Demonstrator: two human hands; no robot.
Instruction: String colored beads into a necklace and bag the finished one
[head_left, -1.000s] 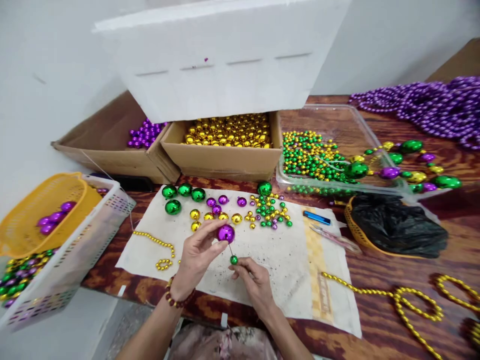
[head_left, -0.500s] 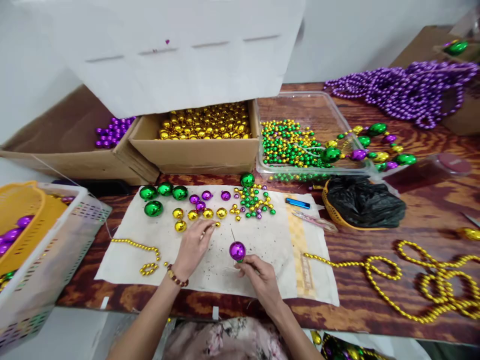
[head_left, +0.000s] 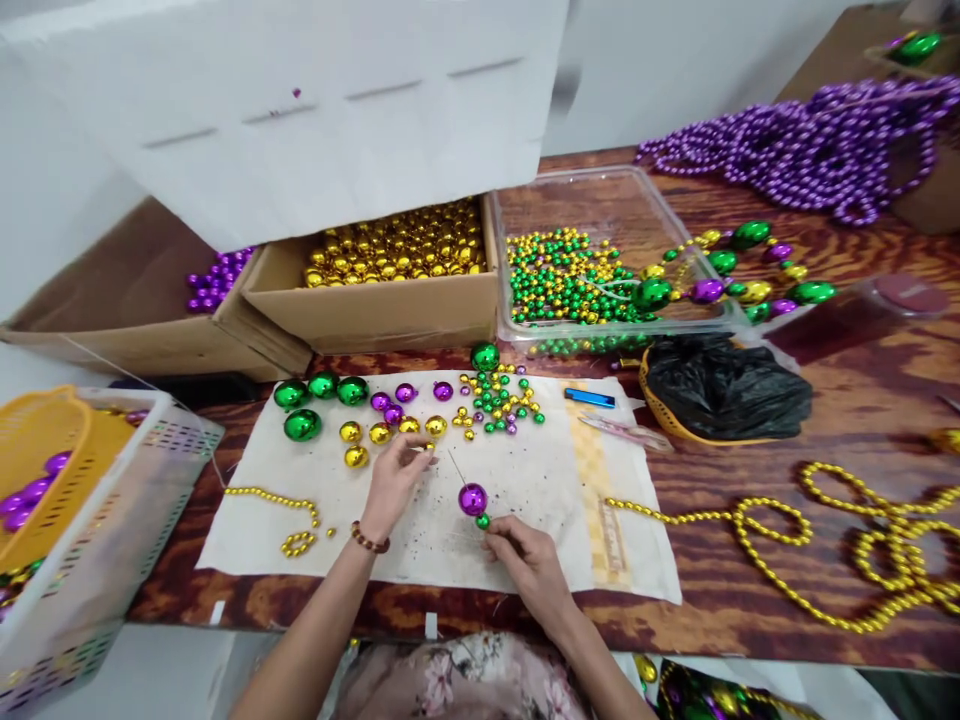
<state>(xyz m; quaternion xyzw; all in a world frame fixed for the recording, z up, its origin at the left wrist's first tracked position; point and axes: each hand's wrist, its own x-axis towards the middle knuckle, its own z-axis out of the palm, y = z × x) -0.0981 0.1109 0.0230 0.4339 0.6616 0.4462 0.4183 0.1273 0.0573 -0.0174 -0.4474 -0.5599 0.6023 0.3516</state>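
My left hand [head_left: 396, 482] pinches a small gold bead [head_left: 429, 446] below the row of gold balls [head_left: 380, 433]. The fingers of my right hand [head_left: 529, 570] are closed at the lower end of a thin needle [head_left: 457, 467]. A purple ball [head_left: 472, 499] and a small green bead [head_left: 483, 521] are threaded on it, and its bare tip points up and left. Green balls [head_left: 302, 425], purple balls [head_left: 392, 412] and a cluster of small beads [head_left: 499, 400] lie on the white cloth [head_left: 360, 530]. Exactly what my right fingertips grip is too small to tell.
Behind the cloth stand a box of gold balls [head_left: 367, 306] and a clear tray [head_left: 622, 328]. A basket with a black bag [head_left: 724, 390] and gold bead strings [head_left: 780, 590] lie right. A white crate [head_left: 142, 500] is left; a blue cutter [head_left: 589, 399] rests on the cloth.
The camera view has shifted slightly. My right hand has moved down a little from the purple ball, and the green bead below it shows more clearly. My left hand still pinches the gold bead.
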